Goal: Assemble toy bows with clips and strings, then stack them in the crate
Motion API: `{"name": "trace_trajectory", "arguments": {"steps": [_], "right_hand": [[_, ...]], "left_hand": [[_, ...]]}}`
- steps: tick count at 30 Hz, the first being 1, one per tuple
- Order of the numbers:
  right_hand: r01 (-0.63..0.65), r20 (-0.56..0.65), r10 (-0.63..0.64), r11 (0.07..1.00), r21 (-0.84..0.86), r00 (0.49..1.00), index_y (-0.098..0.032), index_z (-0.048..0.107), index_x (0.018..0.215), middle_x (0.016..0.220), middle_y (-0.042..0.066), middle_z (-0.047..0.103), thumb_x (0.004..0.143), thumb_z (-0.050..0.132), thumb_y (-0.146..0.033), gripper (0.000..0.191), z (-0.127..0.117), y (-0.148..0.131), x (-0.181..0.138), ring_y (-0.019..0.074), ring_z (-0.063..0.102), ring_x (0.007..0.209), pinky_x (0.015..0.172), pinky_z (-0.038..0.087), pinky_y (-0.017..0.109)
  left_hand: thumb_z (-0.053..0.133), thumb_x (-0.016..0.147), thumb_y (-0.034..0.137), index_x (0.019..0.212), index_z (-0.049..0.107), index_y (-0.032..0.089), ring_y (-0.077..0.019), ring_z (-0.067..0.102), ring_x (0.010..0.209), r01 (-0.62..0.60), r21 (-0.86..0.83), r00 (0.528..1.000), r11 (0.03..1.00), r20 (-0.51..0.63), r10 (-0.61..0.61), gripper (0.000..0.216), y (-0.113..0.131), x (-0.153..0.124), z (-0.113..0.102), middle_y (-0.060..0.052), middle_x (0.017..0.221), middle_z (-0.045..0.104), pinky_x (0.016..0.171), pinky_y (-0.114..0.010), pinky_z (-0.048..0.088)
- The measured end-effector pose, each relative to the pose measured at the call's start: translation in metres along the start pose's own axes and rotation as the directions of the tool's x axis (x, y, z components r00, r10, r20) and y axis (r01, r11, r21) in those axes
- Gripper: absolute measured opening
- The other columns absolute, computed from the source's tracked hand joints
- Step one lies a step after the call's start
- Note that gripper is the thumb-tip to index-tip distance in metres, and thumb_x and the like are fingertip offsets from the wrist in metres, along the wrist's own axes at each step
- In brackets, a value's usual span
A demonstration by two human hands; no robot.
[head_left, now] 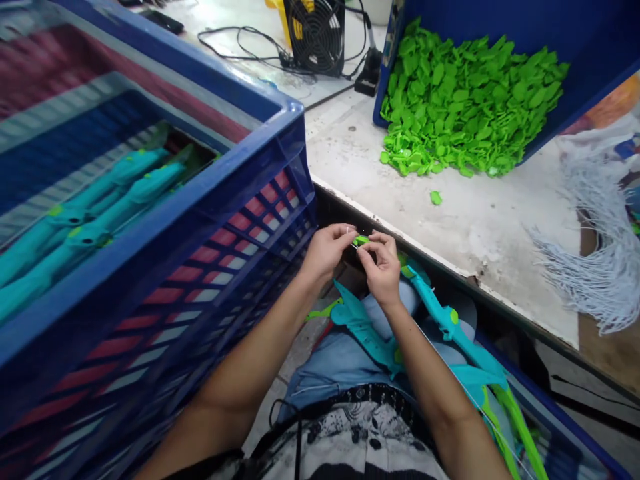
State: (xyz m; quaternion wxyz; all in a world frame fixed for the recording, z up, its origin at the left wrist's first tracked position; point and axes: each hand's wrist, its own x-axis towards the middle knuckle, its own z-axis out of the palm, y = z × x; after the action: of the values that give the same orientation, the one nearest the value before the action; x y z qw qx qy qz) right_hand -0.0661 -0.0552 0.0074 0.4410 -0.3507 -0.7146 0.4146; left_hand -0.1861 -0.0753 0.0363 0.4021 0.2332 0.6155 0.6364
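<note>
My left hand [327, 250] and my right hand [383, 267] meet just below the table edge, both pinching one small green plastic piece [360, 240] between the fingertips. A teal toy bow [445, 320] with green fittings lies across my lap under my right forearm, its tip close to the hands. A second teal part [360, 323] rests on my jeans between my arms.
A blue crate [200, 200] at the left holds several teal toy parts [100, 207]. On the white table [450, 213], a tipped blue bin [575, 40] spills a heap of green pieces [465, 100]; one loose piece [436, 197] lies apart. White strings [605, 267] hang at right; a fan [315, 33] stands behind.
</note>
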Motion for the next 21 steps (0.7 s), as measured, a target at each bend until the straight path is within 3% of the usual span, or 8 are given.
{"name": "trace_trajectory", "arguments": {"steps": [2, 4, 6, 9, 12, 15, 17, 21], "right_hand": [[-0.002, -0.016, 0.002, 1.0, 0.008, 1.0, -0.019, 0.065, 0.079, 0.101, 0.007, 0.053, 0.085, 0.059, -0.026, 0.011, 0.003, 0.007, 0.004, 0.0188, 0.055, 0.107, 0.101, 0.044, 0.036], [0.024, -0.05, -0.022, 0.999, 0.029, 0.998, -0.019, 0.066, 0.079, 0.096, 0.006, 0.053, 0.085, 0.06, -0.025, 0.01, 0.007, 0.008, 0.01, 0.0178, 0.057, 0.102, 0.098, 0.046, 0.034], [0.039, -0.105, -0.034, 0.998, 0.042, 0.994, -0.018, 0.066, 0.078, 0.092, 0.005, 0.054, 0.085, 0.061, -0.025, 0.01, 0.011, 0.006, 0.014, 0.017, 0.058, 0.098, 0.092, 0.048, 0.032], [0.031, -0.184, -0.024, 0.999, 0.033, 0.983, -0.019, 0.067, 0.079, 0.088, 0.003, 0.055, 0.086, 0.06, -0.027, 0.013, 0.016, 0.003, 0.017, 0.0151, 0.058, 0.09, 0.083, 0.05, 0.03], [0.055, -0.212, -0.048, 0.998, 0.03, 0.976, -0.019, 0.069, 0.08, 0.083, 0.002, 0.055, 0.087, 0.059, -0.027, 0.014, 0.019, 0.003, 0.017, 0.013, 0.057, 0.083, 0.076, 0.05, 0.027], [0.116, -0.187, -0.106, 0.992, 0.044, 0.977, -0.02, 0.072, 0.088, 0.083, 0.002, 0.056, 0.089, 0.058, -0.025, 0.015, 0.019, 0.005, 0.015, 0.0119, 0.058, 0.081, 0.074, 0.05, 0.025], [0.132, -0.135, -0.125, 0.99, 0.045, 0.983, -0.022, 0.073, 0.095, 0.085, 0.002, 0.057, 0.091, 0.055, -0.025, 0.019, 0.018, 0.005, 0.014, 0.0111, 0.058, 0.08, 0.073, 0.05, 0.024], [0.176, -0.024, -0.176, 0.984, -0.011, 0.984, -0.023, 0.068, 0.11, 0.087, 0.002, 0.059, 0.093, 0.05, -0.024, 0.025, 0.015, 0.005, 0.013, 0.0113, 0.059, 0.083, 0.078, 0.051, 0.026]], "left_hand": [[0.07, 0.067, 0.019, 0.064, 0.066, 0.016, -0.0147, 0.059, 0.073, -0.168, 0.232, 0.98, 0.958, -0.069, 0.189, 0.005, 0.001, -0.004, -0.006, -0.003, 0.073, 0.065, 0.067, -0.024, 0.045], [0.067, 0.071, 0.021, 0.07, 0.066, 0.017, -0.0139, 0.06, 0.069, -0.24, 0.286, 0.955, 0.928, -0.102, 0.279, 0.004, 0.0, -0.009, -0.007, -0.003, 0.072, 0.065, 0.063, -0.023, 0.046], [0.065, 0.073, 0.027, 0.076, 0.065, 0.016, -0.0127, 0.06, 0.06, -0.206, 0.152, 0.967, 0.967, -0.12, 0.225, 0.011, -0.003, -0.012, -0.005, -0.002, 0.072, 0.066, 0.053, -0.022, 0.045], [0.072, 0.066, 0.034, 0.077, 0.066, 0.014, -0.0125, 0.061, 0.054, -0.022, -0.084, 0.998, 0.996, -0.058, 0.017, 0.024, -0.004, -0.013, -0.004, -0.003, 0.068, 0.067, 0.046, -0.021, 0.047], [0.081, 0.054, 0.036, 0.075, 0.07, 0.012, -0.0126, 0.063, 0.056, 0.149, -0.152, 0.988, 0.977, 0.061, -0.141, 0.034, 0.001, -0.014, -0.006, -0.003, 0.066, 0.068, 0.05, -0.022, 0.052], [0.084, 0.048, 0.036, 0.072, 0.071, 0.011, -0.0123, 0.063, 0.057, 0.205, -0.165, 0.975, 0.965, 0.115, -0.188, 0.037, 0.006, -0.016, -0.008, -0.004, 0.066, 0.069, 0.052, -0.022, 0.053], [0.084, 0.047, 0.034, 0.069, 0.07, 0.012, -0.0114, 0.061, 0.055, 0.202, -0.19, 0.978, 0.961, 0.095, -0.187, 0.035, 0.006, -0.018, -0.007, -0.002, 0.063, 0.067, 0.052, -0.022, 0.052], [0.078, 0.05, 0.029, 0.062, 0.062, 0.014, -0.0094, 0.058, 0.053, 0.166, -0.284, 0.979, 0.944, -0.065, -0.192, 0.025, 0.002, -0.019, 0.003, 0.002, 0.057, 0.062, 0.052, -0.02, 0.05]]}}
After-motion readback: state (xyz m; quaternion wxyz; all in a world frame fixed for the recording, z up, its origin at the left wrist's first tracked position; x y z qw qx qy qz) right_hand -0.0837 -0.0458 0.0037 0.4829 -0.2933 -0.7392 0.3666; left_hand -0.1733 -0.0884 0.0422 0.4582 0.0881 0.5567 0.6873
